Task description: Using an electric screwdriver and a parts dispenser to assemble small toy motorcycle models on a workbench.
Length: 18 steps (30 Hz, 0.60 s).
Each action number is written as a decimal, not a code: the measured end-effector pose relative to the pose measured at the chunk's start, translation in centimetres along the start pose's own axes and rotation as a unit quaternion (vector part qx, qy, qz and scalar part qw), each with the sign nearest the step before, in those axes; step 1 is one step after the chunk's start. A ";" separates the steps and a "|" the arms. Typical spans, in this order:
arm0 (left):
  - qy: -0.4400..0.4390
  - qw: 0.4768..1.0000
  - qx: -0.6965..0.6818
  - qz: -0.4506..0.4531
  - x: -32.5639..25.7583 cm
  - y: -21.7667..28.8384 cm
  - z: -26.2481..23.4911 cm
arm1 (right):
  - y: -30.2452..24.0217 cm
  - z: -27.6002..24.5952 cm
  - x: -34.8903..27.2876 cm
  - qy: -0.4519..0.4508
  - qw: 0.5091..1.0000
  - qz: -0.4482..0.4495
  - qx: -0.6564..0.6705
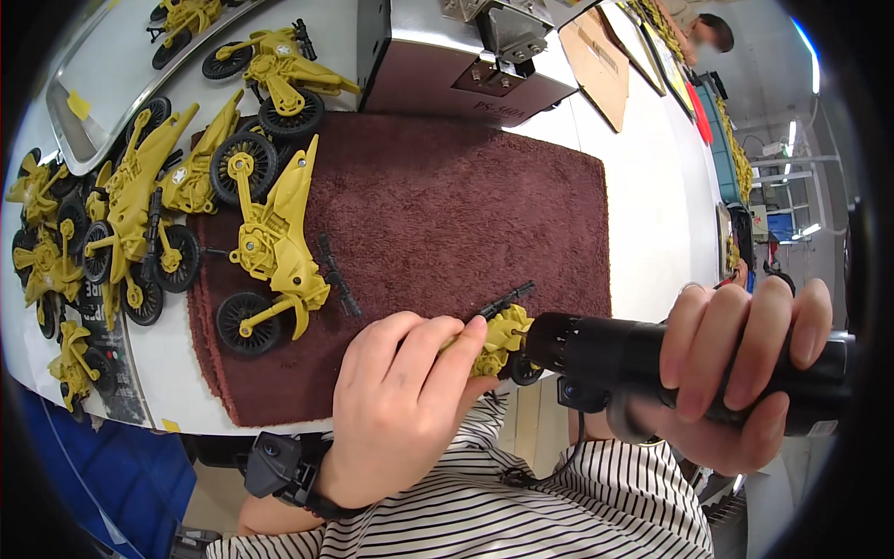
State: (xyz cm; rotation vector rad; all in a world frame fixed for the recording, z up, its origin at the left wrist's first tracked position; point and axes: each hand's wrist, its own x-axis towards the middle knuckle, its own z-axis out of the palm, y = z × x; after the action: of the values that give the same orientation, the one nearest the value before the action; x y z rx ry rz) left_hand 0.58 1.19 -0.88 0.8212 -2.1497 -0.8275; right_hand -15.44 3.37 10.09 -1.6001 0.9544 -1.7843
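Observation:
My left hand (396,396) grips a yellow toy motorcycle (504,337) at the front of the brown towel, its fingers covering much of the body. A black handlebar and part of a black wheel stick out past my fingers. In my right hand (740,373) is a black electric screwdriver (596,352), held level with the fingers wrapped round its body. The driver's tip meets the right side of the motorcycle; the screw itself is too small to make out. To the left on the towel lies another yellow toy motorcycle (279,247), with a loose black handlebar (337,275) beside it.
Several yellow toy motorcycles (130,196) crowd the table's left side, beside a metal tray (74,140). A metal machine box (466,74) stands behind the brown towel (447,205). Cardboard (596,65) lies at the back right. Another person (710,35) is in the far background.

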 end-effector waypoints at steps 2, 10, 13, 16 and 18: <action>0.001 1.000 0.003 0.006 -0.1 0.0 0.0 | -0.2 0.5 -0.3 0.044 0.999 0.007 -0.014; -0.009 1.000 0.026 0.008 -0.2 0.1 -0.1 | -3.7 -1.8 -1.0 0.032 0.988 -0.104 0.111; -0.013 0.999 0.013 0.044 0.1 0.7 0.1 | -7.6 -3.7 -1.7 0.063 0.989 -0.121 0.056; 0.011 0.998 -0.039 0.043 -1.8 -0.1 -0.5 | -5.4 -4.8 -2.9 0.136 0.984 -0.116 0.001; 0.091 0.978 -0.085 0.165 -3.8 -1.7 -0.9 | -4.2 -5.8 -3.7 0.121 0.990 -0.070 -0.024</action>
State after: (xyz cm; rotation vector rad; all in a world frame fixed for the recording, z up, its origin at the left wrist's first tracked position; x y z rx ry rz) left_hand 4.00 2.69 -3.01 0.4200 -1.9516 -0.7205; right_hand -20.46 9.59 11.08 -1.5356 1.0206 -2.1055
